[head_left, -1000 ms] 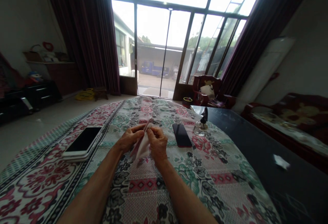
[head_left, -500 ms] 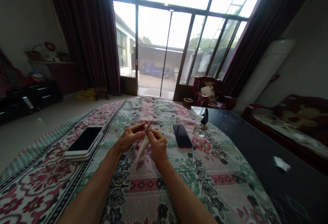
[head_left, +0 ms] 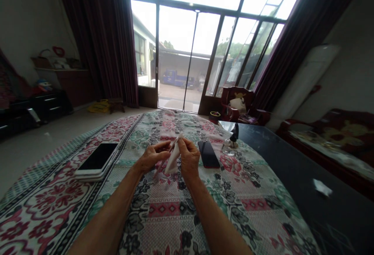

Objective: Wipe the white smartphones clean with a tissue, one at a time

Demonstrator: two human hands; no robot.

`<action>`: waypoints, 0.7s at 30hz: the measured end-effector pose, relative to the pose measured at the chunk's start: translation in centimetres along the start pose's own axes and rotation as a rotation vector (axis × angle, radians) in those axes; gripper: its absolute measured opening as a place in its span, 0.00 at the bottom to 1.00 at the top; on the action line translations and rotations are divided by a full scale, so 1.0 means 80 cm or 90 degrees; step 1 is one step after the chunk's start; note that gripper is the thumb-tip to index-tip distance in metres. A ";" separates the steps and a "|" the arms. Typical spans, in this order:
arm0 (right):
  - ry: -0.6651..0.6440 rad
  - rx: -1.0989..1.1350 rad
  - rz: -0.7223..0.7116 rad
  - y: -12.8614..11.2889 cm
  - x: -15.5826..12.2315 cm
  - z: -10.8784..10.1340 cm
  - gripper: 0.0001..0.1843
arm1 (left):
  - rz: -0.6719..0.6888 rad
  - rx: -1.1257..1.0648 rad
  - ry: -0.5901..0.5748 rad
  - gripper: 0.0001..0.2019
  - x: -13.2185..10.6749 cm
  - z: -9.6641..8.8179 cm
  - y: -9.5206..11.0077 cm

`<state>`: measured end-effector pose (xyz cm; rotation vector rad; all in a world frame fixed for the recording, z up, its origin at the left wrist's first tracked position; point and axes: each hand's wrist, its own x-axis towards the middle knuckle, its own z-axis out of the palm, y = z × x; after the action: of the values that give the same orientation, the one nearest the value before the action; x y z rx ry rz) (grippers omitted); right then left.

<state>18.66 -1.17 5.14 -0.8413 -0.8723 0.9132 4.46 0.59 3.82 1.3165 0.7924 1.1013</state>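
Over the middle of the table, my left hand (head_left: 152, 157) is closed with thumb and fingers on a thin, pinkish flat object (head_left: 160, 166), seen nearly edge-on; its exact kind does not show. A white tissue or thin cloth (head_left: 173, 161) hangs from my right hand (head_left: 190, 158), whose fingers pinch it against the top of the flat object. To the right of my hands lies a black phone (head_left: 209, 155), screen up. On the left, a stack of white-edged phones or tablets (head_left: 97, 157) rests on the cloth, the top one with a dark screen.
A floral tablecloth (head_left: 163, 224) covers the table. At its right edge stands a small black-topped object with a clear base (head_left: 234, 134). Beside it is a dark table (head_left: 280, 157) bearing a crumpled white scrap (head_left: 322, 187). Wooden chairs (head_left: 238, 101) and glass doors are farther back.
My right hand has moved slightly right and up with the white tissue, which now spreads more visibly beside the flat object. My left hand has shifted slightly right.
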 end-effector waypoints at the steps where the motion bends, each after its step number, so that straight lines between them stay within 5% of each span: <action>1: -0.005 -0.003 -0.002 0.005 -0.002 0.001 0.18 | 0.000 -0.004 0.002 0.36 0.000 -0.001 0.000; 6: -0.073 -0.062 -0.008 0.042 -0.019 0.001 0.13 | 0.019 0.006 0.043 0.33 0.000 -0.013 0.004; 10: -0.176 -0.132 0.086 0.058 -0.016 -0.008 0.11 | 0.022 0.102 0.072 0.32 -0.002 -0.018 0.012; 16: 0.000 -0.187 0.072 0.041 0.023 -0.034 0.14 | -0.013 0.215 0.152 0.33 0.008 -0.013 0.004; 21: 0.010 -0.242 0.075 0.047 0.029 -0.044 0.18 | 0.049 0.471 0.272 0.22 0.010 -0.013 -0.023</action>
<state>21.46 1.48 1.06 -1.2358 -1.0078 0.8530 4.06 1.90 1.95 1.7456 1.5821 1.2206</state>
